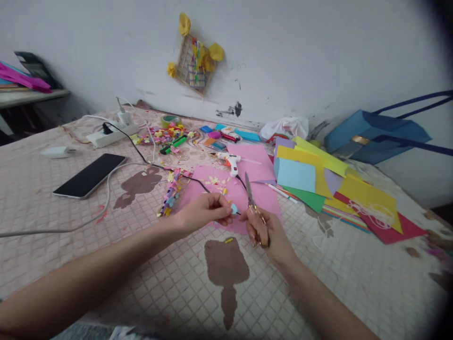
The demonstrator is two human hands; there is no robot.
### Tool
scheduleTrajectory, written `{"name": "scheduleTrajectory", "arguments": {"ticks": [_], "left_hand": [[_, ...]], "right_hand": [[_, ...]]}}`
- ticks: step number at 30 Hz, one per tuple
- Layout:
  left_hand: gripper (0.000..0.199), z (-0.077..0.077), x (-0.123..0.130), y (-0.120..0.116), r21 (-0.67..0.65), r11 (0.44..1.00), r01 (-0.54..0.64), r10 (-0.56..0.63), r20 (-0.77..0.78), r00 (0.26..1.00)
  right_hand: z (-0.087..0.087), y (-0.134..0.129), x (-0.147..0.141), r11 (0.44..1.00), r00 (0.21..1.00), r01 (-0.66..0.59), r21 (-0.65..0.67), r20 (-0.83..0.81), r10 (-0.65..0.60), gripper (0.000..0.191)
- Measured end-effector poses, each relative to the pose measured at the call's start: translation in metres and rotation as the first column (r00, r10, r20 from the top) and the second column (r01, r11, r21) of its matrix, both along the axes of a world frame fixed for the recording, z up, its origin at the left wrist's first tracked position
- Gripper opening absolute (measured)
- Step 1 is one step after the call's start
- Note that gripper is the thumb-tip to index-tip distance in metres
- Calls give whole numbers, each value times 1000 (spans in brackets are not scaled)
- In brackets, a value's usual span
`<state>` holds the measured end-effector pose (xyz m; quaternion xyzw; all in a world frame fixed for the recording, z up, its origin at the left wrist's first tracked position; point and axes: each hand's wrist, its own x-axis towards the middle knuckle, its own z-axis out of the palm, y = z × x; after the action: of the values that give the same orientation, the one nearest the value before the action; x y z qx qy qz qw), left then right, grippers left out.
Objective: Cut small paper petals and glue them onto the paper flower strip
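My left hand (218, 208) is closed in a pinch on a small light-blue paper piece (234, 208) above the pink sheet. A thin dark tip shows between my two hands; what it belongs to I cannot make out. My right hand (264, 231) is wrapped round a pair of scissors (249, 191), whose blades point up and away and look closed together. Behind the hands lies a white glue gun (232, 164) on pink paper (198, 182), among yellow paper scraps (214, 181). Left of them stands a strip covered in small coloured paper flowers (171, 193).
A black-screened phone (91, 175), a charger (58, 151) and a power strip (112, 135) with cables lie at left. Green cutter (173, 144), tape roll (171, 121) and more paper flowers sit behind. Coloured sheets (296, 175) and a blue bag (371, 134) are at right.
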<state>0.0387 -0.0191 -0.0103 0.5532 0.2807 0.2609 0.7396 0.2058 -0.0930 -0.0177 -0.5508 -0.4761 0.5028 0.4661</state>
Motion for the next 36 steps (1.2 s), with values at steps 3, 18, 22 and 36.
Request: {"name": "scheduleTrajectory", "arguments": {"ticks": [3,18,22,36], "left_hand": [[16,-1,0,-3,63,983,171,-164,-101,981],[17,-4,2,-1,169,984,61,-35,-152,988],[16,-4,3,-4,130,989,67,-48,-140,989],[21,2,-4,8,-24,992,-127,128,61,990]], "right_hand": [[4,2,4,999,999,-36,-16,1,36,31],[2,3,1,997,986,-79,-23,147,81,20],[1,2,0,999,989,-9,49,151,2,21],[3,-6,-7,993,989,-115,-9,89,116,40]]}}
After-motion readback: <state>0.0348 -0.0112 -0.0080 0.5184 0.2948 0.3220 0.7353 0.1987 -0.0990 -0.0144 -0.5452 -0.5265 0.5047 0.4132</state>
